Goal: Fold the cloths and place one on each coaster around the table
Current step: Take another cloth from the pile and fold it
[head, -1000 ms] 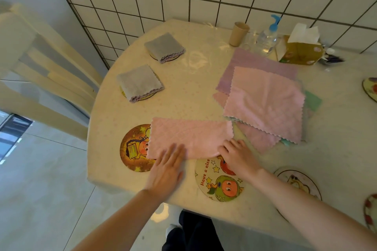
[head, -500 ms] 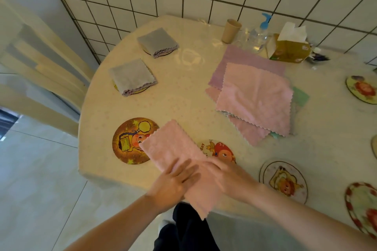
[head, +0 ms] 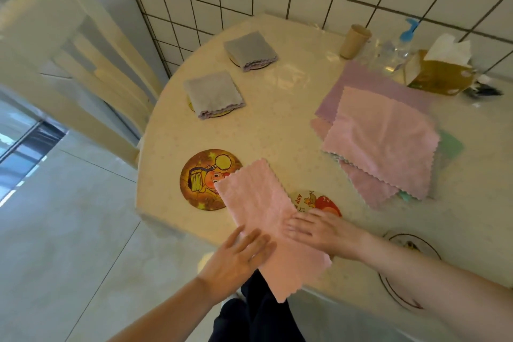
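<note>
Slid nearer, the pink cloth [head: 266, 219] lies under both flat hands [head: 241, 253].

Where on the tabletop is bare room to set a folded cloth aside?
The widest bare patch of the table lies between the grey cloths and the unfolded pile. The back right is crowded by the cup, bottle and tissue box. The near edge is taken by coasters and the pink cloth.
</note>
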Tool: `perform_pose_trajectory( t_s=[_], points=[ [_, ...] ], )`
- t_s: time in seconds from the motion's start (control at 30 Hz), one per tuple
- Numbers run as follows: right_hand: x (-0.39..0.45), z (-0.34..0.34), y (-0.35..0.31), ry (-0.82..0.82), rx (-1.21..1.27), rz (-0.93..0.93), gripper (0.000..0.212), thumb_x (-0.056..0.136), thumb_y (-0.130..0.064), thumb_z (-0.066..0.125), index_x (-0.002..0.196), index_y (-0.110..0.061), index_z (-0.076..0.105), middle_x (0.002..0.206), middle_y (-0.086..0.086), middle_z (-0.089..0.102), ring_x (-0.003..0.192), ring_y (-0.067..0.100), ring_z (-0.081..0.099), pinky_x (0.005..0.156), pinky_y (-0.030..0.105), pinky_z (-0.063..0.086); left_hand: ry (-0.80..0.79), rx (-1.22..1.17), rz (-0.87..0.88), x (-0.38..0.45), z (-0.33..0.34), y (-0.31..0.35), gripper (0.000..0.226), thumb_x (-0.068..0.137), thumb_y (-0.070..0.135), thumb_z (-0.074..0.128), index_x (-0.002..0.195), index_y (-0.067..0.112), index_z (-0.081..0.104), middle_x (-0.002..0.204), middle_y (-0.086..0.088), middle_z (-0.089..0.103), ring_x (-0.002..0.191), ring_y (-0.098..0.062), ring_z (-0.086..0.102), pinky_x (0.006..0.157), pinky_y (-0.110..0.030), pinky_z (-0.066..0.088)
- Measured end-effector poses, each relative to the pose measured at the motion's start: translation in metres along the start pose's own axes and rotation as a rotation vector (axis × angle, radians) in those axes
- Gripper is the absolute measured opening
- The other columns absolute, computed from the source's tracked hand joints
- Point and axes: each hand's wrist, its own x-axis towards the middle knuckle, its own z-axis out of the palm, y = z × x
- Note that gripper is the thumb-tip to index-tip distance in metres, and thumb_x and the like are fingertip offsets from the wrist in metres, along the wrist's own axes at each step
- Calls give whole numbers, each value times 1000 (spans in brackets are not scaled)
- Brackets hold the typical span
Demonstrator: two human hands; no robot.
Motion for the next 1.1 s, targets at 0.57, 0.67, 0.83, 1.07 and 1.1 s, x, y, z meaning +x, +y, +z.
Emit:
perform_pose_trajectory(
  t_s=[0.57, 0.67, 0.83, 1.07, 1.1],
  points=[
    [3, -8, 32, 2, 31, -176, 54, 82, -6, 50, 135, -19, 46, 138, 3, 50, 124, 19, 49, 95, 33, 47, 11, -223, -108, 22, -18, 11, 36, 92, 43, 40, 117, 34, 64, 127, 11, 62, 124, -22, 54, 101, -41, 47],
    [9, -12, 32, -21, 249, -92, 56, 83, -18, 57, 136, -25, 41, 141, -6, 43, 130, 11, 39, 105, 30, 39, -61, -827, -389, 27, -47, 3, 34, 97, 43, 40, 121, 35, 62, 124, 15, 61, 120, -3, 50, 107, -25, 37],
    [29, -36, 33, 108, 963, 282, 34, 85, -24, 62, 118, -30, 62, 123, -17, 60, 121, 0, 48, 103, 26, 40, 134, -1543, -954, 41, -71, -21, 31, 92, 43, 49, 78, 32, 74, 64, -1, 60, 57, -16, 50, 58, -31, 43],
    [69, -47, 51, 139, 1577, 566, 53, 75, -23, 41, 111, 15, 52, 95, 29, 57, 83, 23, 49, 75, 41, 39, 363, -1882, -1383, 47, -52, -38, 33, 97, 36, 48, 111, 11, 65, 102, -17, 71, 88, -33, 70, 81, -47, 57],
    [73, -45, 53, 116, 1574, 609, 50, 77, -22, 41, 111, 12, 53, 93, 24, 57, 83, 22, 50, 73, 39, 38, 357, -1878, -1401, 47, -53, -38, 33, 98, 36, 47, 112, 12, 64, 103, -17, 71, 88, -34, 70, 81, -47, 57]
  ],
)
